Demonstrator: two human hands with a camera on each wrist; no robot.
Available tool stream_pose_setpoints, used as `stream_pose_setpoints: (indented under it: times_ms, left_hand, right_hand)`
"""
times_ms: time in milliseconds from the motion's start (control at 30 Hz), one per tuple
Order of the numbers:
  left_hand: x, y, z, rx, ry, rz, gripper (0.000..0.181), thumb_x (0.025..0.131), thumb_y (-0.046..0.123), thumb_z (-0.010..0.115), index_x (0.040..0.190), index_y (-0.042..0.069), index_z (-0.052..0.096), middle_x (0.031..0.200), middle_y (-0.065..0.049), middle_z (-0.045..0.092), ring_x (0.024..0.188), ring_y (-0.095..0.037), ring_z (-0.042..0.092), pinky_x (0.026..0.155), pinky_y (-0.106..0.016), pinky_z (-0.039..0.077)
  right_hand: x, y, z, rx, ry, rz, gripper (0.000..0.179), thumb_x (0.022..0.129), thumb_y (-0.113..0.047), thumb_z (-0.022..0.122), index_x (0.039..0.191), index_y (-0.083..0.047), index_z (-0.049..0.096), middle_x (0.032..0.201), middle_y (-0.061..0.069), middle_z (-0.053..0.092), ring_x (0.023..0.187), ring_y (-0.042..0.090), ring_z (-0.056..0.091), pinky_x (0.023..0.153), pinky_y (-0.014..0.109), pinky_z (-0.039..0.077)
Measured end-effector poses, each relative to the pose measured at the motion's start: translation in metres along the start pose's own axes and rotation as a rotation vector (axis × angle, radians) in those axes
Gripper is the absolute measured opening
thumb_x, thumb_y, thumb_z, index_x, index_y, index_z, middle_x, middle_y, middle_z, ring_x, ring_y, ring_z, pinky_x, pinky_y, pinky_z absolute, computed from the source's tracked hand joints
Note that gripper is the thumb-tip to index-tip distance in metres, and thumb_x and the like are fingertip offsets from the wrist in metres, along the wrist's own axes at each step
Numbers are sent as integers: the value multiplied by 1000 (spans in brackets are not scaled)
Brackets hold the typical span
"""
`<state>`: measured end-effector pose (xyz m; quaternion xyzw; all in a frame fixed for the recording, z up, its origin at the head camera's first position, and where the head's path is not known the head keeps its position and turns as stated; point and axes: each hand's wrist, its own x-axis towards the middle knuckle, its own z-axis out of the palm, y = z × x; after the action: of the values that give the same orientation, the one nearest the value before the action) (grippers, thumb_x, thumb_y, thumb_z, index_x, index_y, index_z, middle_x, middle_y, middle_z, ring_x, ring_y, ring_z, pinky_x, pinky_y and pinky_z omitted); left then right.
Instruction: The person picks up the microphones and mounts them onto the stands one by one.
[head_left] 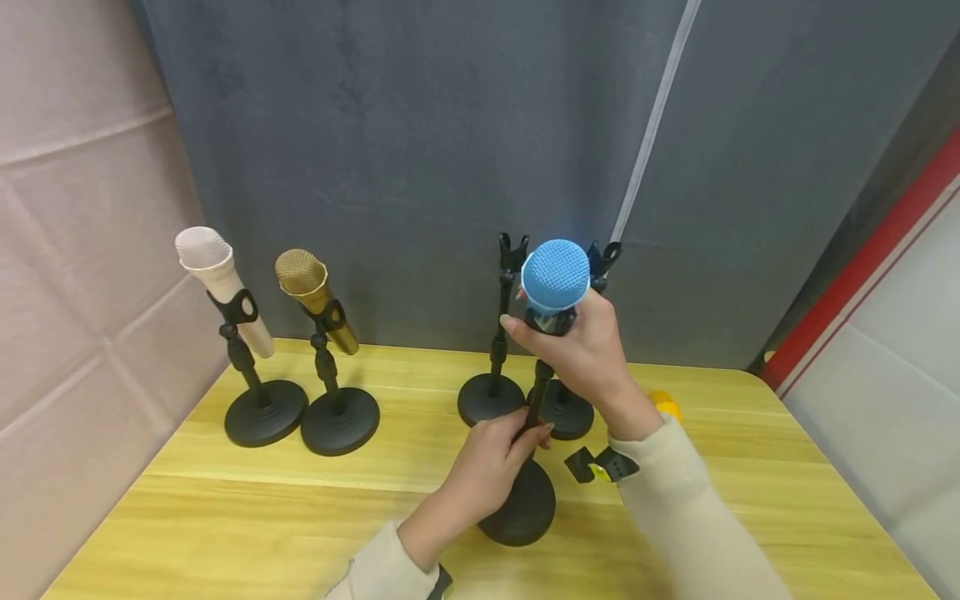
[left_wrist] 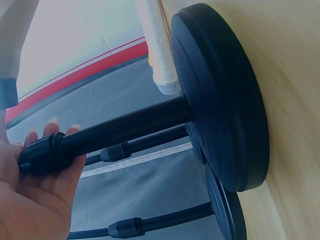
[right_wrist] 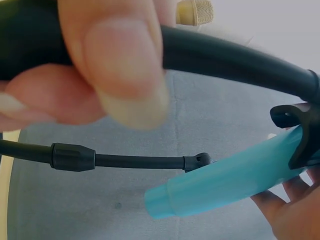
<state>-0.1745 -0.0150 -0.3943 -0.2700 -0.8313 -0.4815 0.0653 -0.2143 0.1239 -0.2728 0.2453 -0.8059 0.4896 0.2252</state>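
Note:
A blue microphone (head_left: 556, 275) sits in the black clip (head_left: 551, 322) of a desk stand, whose round base (head_left: 522, 510) is near the front of the table. My right hand (head_left: 596, 354) grips the microphone and clip, thumb at the near side. In the right wrist view the microphone's turquoise body (right_wrist: 225, 177) slants through the clip, with right-hand fingers (right_wrist: 300, 207) behind it. Lower down, my left hand (head_left: 483, 462) grips the stand's pole. The left wrist view shows its fingers curled round the pole's collar (left_wrist: 42, 152).
Behind are two black stands (head_left: 491, 400) with bare clips. To the left, a white microphone (head_left: 217, 262) and a gold microphone (head_left: 311, 287) stand in their clips. An orange object (head_left: 663, 405) is partly hidden by my right sleeve. Another white microphone (left_wrist: 162, 55) appears beyond the base.

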Motion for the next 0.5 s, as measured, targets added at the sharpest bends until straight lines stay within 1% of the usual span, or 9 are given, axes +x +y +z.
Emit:
stream_pose_setpoints:
  times_ms: [133,333,500]
  left_hand:
    - [-1,0,0,-6,5,3,34,106,40,48,102,15,70,92,7,72,85,-2,63,79,-22,54]
    - [-1,-1,0,-12,9,3,31,106,40,48,100,19,70,92,7,72,86,-2,64,79,-22,54]
    - [-1,0,-1,-18,8,5,32,106,39,49,101,16,71,92,6,72,85,-2,63,78,-22,53]
  right_hand:
    - [0,0,1,-29,13,-9,44,81,-14,84,119,-5,64,113,12,72,107,24,64,99,48,50]
    - [-1,-1,1,-60,32,-28,44,80,-17,85,119,-7,65,111,9,73,105,23,66,96,47,53]
    - [-1,-3,2,-113,81,-43,44,79,-23,87,118,-10,69,113,7,75,105,21,69,91,44,55]
